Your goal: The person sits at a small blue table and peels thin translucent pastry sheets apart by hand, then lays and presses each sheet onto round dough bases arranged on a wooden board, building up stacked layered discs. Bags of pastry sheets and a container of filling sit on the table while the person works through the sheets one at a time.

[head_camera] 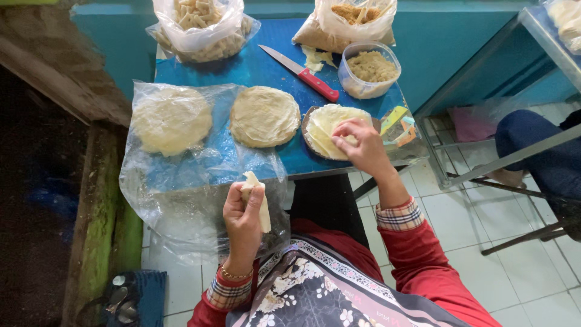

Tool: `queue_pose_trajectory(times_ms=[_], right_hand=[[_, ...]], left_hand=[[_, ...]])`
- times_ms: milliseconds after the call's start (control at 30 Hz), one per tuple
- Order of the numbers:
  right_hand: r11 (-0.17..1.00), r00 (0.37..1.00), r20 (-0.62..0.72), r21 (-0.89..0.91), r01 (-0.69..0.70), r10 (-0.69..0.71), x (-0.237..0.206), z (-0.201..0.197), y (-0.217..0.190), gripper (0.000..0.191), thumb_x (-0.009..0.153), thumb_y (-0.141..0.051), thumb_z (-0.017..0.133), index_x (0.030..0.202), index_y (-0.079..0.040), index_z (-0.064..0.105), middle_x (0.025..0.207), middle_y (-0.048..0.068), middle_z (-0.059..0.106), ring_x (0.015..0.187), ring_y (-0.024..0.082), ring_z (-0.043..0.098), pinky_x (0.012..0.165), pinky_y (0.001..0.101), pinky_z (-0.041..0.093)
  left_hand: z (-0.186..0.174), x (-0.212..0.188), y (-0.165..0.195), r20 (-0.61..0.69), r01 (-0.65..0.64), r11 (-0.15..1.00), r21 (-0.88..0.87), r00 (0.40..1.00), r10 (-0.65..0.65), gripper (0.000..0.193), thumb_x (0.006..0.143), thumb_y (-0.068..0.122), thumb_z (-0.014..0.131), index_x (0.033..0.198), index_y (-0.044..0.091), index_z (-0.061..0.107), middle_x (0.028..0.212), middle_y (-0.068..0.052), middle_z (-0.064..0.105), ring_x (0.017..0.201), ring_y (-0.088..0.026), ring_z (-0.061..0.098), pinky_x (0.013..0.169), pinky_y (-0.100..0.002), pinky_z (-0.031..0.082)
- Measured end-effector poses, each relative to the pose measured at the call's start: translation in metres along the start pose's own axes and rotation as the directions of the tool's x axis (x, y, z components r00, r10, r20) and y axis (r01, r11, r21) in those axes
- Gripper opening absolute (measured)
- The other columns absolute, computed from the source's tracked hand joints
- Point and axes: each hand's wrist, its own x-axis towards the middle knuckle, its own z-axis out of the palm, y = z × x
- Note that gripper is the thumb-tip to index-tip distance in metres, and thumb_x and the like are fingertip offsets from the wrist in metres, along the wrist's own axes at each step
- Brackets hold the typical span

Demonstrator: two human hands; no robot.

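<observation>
My left hand point(243, 219) is shut on a pale folded strip of dough wrapper point(259, 197), held over my lap below the table edge. My right hand point(361, 145) reaches to a round plate point(308, 121) stacked with cut wrapper pieces point(330, 124), its fingertips pinching the top piece. Two round stacks of wrappers lie to the left: one bare stack point(264, 116) and one under clear plastic point(171, 120). A clear tub of crumbly brown filling point(370, 68) stands behind the plate.
A red-handled knife point(302, 74) lies on the blue table point(272, 66). Two plastic bags at the back hold rolled pieces point(200, 24) and brown filling point(351, 21). A metal-framed table point(484, 103) and another person's leg point(538, 151) are on the right.
</observation>
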Motion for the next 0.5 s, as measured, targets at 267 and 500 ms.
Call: queue_pose_trajectory(times_ms=[267, 500], right_hand=[[0.949, 0.981, -0.007, -0.255, 0.185, -0.193, -0.017, 0.008, -0.022, 0.009, 0.087, -0.018, 0.077, 0.092, -0.011, 0.073, 0.105, 0.006, 0.072, 0.106, 0.027, 0.066, 0.091, 0.042, 0.047], [0.947, 0.968, -0.125, -0.265, 0.18, -0.219, -0.037, 0.01, -0.051, 0.031, 0.095, -0.028, 0.075, 0.121, -0.012, 0.07, 0.122, 0.006, 0.071, 0.114, 0.027, 0.065, 0.099, 0.0409, 0.048]], left_hand=[[0.0, -0.002, 0.001, 0.011, 0.019, 1.0, -0.013, 1.0, -0.019, 0.007, 0.103, 0.013, 0.065, 0.101, 0.009, 0.061, 0.088, 0.006, 0.061, 0.076, 0.0, 0.052, 0.065, -0.018, 0.041], [0.02, 0.005, 0.005, 0.226, 0.257, 0.962, -0.096, 0.947, -0.23, 0.011, 0.102, 0.013, 0.063, 0.111, 0.006, 0.062, 0.093, 0.001, 0.067, 0.079, -0.004, 0.061, 0.066, -0.02, 0.048]])
